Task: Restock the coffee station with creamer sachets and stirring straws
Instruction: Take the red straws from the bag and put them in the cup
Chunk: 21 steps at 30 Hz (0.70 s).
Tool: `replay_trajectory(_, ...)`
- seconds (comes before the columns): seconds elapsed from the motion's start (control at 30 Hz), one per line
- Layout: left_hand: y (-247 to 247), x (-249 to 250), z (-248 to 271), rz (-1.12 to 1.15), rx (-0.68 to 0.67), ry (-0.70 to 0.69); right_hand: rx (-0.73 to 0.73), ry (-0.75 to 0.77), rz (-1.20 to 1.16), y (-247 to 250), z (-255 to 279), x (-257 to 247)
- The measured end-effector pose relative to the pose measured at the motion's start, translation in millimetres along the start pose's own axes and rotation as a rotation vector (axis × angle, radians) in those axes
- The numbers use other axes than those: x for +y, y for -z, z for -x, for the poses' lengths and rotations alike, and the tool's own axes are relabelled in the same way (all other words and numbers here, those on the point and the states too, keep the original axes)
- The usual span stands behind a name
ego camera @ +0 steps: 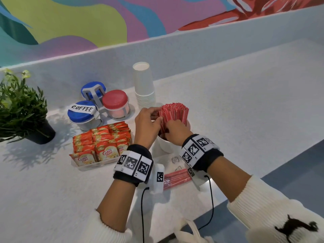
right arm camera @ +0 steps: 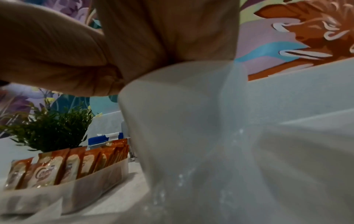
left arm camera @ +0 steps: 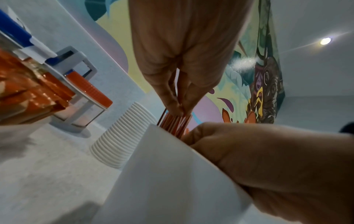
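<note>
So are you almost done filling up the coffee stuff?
Nearly. The creamer sachets already fill their clear tray. Right now the left hand and right hand are both gripping the red straws standing in the white cup. Still left: a few straws in the plastic bag on the counter.

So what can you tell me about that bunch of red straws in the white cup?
The red straws are thin sticks with fine pale stripes, likely paper-wrapped, packed tightly into a bundle. They stand nearly upright in a plain white cup on the counter, leaning slightly right, tops well above the rim. The left hand pinches a few at the top; the right hand grips the bundle lower down.
</note>
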<state>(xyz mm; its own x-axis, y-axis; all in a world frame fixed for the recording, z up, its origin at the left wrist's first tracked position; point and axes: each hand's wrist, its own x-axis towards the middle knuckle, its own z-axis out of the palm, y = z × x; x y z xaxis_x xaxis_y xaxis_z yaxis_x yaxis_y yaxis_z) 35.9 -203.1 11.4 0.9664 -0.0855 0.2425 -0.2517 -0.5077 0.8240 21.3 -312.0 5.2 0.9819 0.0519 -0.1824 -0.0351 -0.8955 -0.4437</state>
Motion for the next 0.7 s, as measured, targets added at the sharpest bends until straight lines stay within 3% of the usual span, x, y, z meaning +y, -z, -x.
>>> replay_trajectory(0.17, 2, -3, 2, -0.057, 0.039, -0.032, 0.115, 0.027, -0.274, 3, 4, 4)
replay_trajectory(0.23, 2, -8, 3, -0.078, 0.027, -0.007, 0.297, 0.034, -0.419, 7, 11, 8)
replay_trajectory(0.37, -1, -9, 6, -0.046, -0.096, 0.040, 0.748, -0.012, -0.392, 17, 17, 16)
replay_trajectory(0.43, -6, -8, 8, -0.092, -0.174, 0.001, 0.687, -0.024, -0.407, 18, 14, 19)
replay_trajectory(0.57, -16, -9, 8, -0.180, -0.288, -0.072, 0.357, 0.088, -0.313, 9, 12, 21)
replay_trajectory(0.7, -15, -9, 8, -0.228, -0.283, -0.076, 0.291, 0.127, -0.237, 7, 11, 24)
